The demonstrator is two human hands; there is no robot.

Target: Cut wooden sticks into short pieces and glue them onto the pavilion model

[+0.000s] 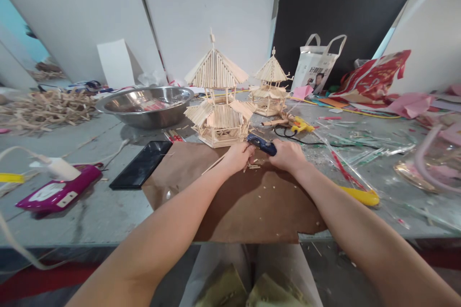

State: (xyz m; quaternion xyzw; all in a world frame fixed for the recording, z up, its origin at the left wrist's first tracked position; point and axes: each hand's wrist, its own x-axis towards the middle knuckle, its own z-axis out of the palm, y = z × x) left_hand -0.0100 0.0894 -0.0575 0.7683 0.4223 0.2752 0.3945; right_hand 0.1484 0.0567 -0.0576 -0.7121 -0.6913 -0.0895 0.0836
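On a brown cardboard sheet [266, 211], my right hand [289, 156] is wrapped round a dark blue hand tool [262, 144] that points left; its exact kind is unclear. The tool's tip meets the fingers of my left hand [238, 157], which are pinched together. A thin wooden stick [213, 165] runs out behind that hand and appears to be held in it, though the grip is partly hidden. Short cut stick pieces [254, 166] lie just below the fingers. Right behind my hands stands a two-tiered pavilion model [220, 115] of wooden sticks.
A smaller stick pavilion [271, 91] and a yellow glue gun [301, 125] stand behind on the right. At left are a steel basin [144, 117], a black phone [141, 165], a purple power strip [61, 188] and a stick pile [54, 108]. A yellow-handled tool [362, 196] lies right.
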